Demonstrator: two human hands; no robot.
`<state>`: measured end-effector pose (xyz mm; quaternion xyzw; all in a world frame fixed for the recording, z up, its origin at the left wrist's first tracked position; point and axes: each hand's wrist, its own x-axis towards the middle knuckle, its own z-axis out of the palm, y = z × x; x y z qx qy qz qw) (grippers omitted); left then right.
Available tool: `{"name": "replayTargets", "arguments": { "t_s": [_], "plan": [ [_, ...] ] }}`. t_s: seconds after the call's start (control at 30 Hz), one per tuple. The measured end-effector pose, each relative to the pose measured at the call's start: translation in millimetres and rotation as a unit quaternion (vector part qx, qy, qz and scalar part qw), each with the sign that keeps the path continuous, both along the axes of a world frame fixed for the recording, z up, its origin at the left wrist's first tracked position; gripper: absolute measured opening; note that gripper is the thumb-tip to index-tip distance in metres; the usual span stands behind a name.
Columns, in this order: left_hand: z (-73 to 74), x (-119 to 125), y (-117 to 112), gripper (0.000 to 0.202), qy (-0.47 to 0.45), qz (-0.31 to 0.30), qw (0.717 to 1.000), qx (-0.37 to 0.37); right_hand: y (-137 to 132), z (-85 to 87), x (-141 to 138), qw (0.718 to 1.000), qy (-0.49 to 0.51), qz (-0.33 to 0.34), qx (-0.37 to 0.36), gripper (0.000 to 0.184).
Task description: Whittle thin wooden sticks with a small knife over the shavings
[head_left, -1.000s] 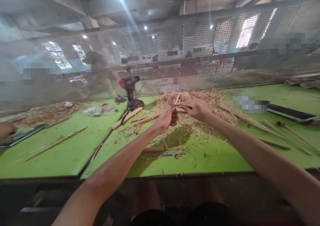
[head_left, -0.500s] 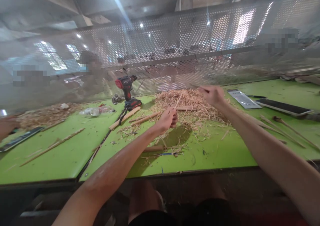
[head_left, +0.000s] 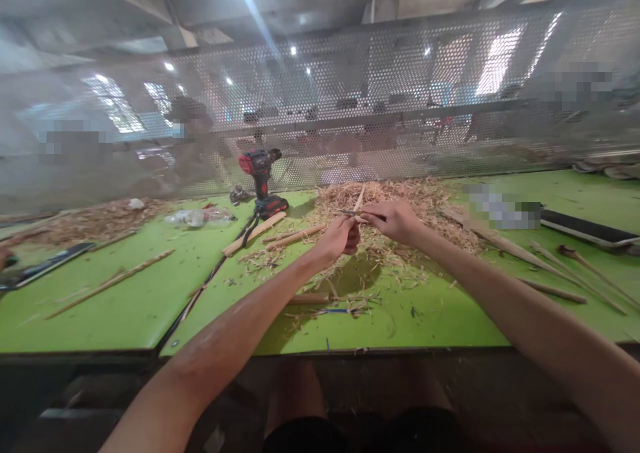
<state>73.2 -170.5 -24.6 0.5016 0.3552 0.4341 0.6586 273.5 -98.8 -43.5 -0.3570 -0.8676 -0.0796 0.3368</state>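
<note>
My left hand [head_left: 341, 241] is closed around a thin wooden stick [head_left: 359, 199], whose pale end points up and away from me. Close beside it, my right hand [head_left: 394, 221] grips a small knife [head_left: 353, 213]. The knife's narrow dark blade lies across the stick just above my left fingers; whether its edge bites into the wood is too small to tell. Behind and beneath both hands spreads a heap of curled wood shavings [head_left: 435, 206] on the green tabletop [head_left: 430, 313].
A red and black cordless drill [head_left: 263, 181] stands at back left near wooden strips [head_left: 255, 234] and a clear plastic bottle [head_left: 193, 217]. Rightward lie long sticks [head_left: 515, 245] and a black flat slab [head_left: 590, 227]. A perforated metal screen [head_left: 320, 139] runs behind. Part of another person's hand [head_left: 6, 258] shows at far left.
My right hand has come down and left with the knife, from raised off to the right to right beside my left hand. My left hand keeps its hold on the stick.
</note>
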Motion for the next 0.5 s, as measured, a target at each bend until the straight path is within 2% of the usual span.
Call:
{"name": "replayTargets", "arguments": {
  "t_s": [0.2,0.5],
  "plan": [
    [3.9,2.7,-5.0,0.035,0.012,0.011,1.0,-0.002,0.2,1.6,4.5,1.0,0.007,-0.012,0.021,0.036],
    [-4.8,-1.4,-0.1,0.033,0.012,-0.021,1.0,0.009,4.2,8.6,20.6,0.994,0.023,-0.095,-0.05,0.041]
  ]
}}
